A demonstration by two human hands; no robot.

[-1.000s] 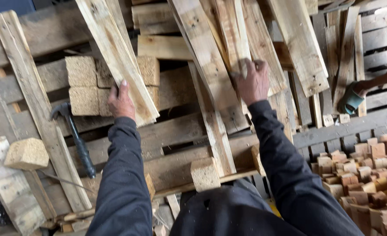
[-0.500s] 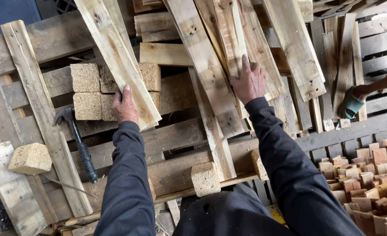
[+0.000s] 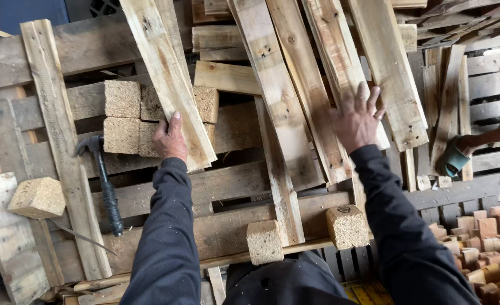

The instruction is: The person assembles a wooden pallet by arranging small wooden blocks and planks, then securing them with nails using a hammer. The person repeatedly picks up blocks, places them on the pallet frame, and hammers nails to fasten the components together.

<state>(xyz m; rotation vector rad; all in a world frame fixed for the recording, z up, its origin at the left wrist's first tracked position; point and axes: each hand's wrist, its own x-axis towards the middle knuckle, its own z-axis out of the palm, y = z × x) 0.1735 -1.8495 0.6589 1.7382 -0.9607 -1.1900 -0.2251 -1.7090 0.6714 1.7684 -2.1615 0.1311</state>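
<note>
Planks lean in a loose fan over a stack of weathered pallets (image 3: pixel 64 53), and the person works two of them at once. The left hand (image 3: pixel 170 141) curls over the lower left edge of a pale slanted plank (image 3: pixel 168 79), fingers wrapped behind it and thumb up its face, just above the plank's bottom end. The right hand (image 3: pixel 356 120) lies flat with fingers spread on a second leaning board (image 3: pixel 332 62), pressing rather than gripping.

Judging by the tilt, the boards would shift best if each is held near its lower end and slid along its length, so neighbours do not topple; rough grain and possible nails argue for a firm, careful hold.

A claw hammer (image 3: pixel 104 183) rests on the pallet to the left of the left arm, near chipboard blocks (image 3: pixel 123 116). No true container shows; a heap of small wood blocks (image 3: pixel 490 237) lies loose at the lower right corner. Another person's arm with a teal glove (image 3: pixel 454 160) reaches in at the right edge.
</note>
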